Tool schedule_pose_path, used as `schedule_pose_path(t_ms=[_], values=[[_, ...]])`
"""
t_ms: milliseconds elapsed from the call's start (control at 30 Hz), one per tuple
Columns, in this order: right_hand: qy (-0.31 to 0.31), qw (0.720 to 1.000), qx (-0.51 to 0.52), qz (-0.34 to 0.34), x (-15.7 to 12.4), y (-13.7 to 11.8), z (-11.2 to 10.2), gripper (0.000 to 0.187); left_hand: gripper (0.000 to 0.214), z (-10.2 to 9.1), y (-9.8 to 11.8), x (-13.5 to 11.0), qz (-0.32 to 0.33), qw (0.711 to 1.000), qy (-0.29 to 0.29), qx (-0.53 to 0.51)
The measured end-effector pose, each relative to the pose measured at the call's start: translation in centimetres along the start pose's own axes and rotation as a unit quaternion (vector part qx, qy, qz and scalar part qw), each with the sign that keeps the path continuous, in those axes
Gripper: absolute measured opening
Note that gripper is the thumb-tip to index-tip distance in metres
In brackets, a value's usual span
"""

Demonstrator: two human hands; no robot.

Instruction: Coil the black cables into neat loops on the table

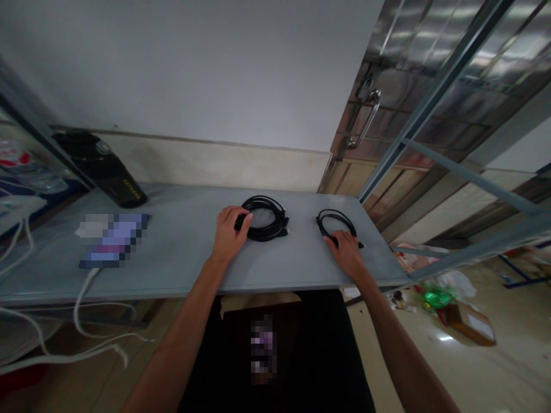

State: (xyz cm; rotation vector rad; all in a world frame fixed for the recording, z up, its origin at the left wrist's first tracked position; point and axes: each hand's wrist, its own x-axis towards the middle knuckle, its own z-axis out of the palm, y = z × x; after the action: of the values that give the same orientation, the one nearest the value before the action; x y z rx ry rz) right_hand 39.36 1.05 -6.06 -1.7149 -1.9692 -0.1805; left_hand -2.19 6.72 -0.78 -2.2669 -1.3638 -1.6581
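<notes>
Two coiled black cables lie on the grey table [185, 252]. My left hand [230, 232] is closed on the left side of the larger coiled cable [275, 230], thumb and fingers pinching its strands. Connector ends stick out at that coil's right side. Farther right, my right hand [348, 255] has its fingers curled over the near edge of the smaller coiled cable [338, 213]. One dark end of this coil shows just right of my fingers. Both coils rest on the tabletop, apart from each other.
A black bottle [107, 172] stands at the table's back left. In front of it lies a phone [116, 241] with a white cable [80, 298] hanging over the edge. Metal frame posts [426, 115] rise at the right. A cardboard box [469, 324] sits on the floor.
</notes>
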Motion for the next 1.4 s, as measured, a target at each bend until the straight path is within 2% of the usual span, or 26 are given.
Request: schedule_pose_path(t_ms=[200,333,433,533,667,767,867,1000,1067,1133,1200,1400], values=[[0.005,0.999,0.001,0.039,0.1,-0.3,-0.2,0.058,0.024,0.1,-0.1,0.0,-0.004,1.0,0.003,0.007],[0.035,0.991,0.072,0.109,0.0,-1.2,-0.9,0.059,0.025,0.2,-0.1,-0.1,-0.009,1.0,-0.009,0.023],[0.074,0.982,0.123,0.121,-0.1,-2.3,-2.1,0.061,0.027,0.3,0.1,-0.2,0.0,0.999,-0.024,0.024],[0.115,0.973,0.155,0.13,-0.1,-4.5,-3.3,0.061,0.03,0.2,0.4,-0.3,0.002,0.999,-0.045,0.0],[0.138,0.955,0.232,0.123,0.6,-9.6,-3.6,0.053,0.042,-0.4,0.7,-0.6,-0.032,0.99,-0.099,-0.09],[0.112,0.946,0.289,0.09,2.2,-14.1,-2.5,0.046,0.052,-0.9,0.6,-0.5,-0.072,0.974,-0.136,-0.168],[0.062,0.951,0.301,0.038,4.2,-18.2,-0.8,0.038,0.062,-1.1,0.4,-0.2,-0.132,0.947,-0.154,-0.25],[-0.039,0.957,0.281,-0.063,5.7,-21.8,1.4,0.022,0.073,-1.1,0.1,0.0,-0.183,0.925,-0.174,-0.284],[-0.095,0.952,0.268,-0.115,5.7,-22.5,2.1,0.015,0.073,-0.9,0.0,0.0,-0.19,0.926,-0.174,-0.275],[-0.119,0.945,0.273,-0.137,5.6,-22.6,2.7,0.013,0.071,-0.7,0.0,0.0,-0.195,0.927,-0.165,-0.274],[-0.119,0.938,0.294,-0.139,5.5,-22.3,3.1,0.013,0.067,-0.4,-0.1,0.0,-0.201,0.925,-0.157,-0.28],[-0.1,0.929,0.333,-0.129,5.7,-21.2,3.2,0.037,0.066,0.2,-0.3,-0.2,-0.226,0.908,-0.15,-0.321]])
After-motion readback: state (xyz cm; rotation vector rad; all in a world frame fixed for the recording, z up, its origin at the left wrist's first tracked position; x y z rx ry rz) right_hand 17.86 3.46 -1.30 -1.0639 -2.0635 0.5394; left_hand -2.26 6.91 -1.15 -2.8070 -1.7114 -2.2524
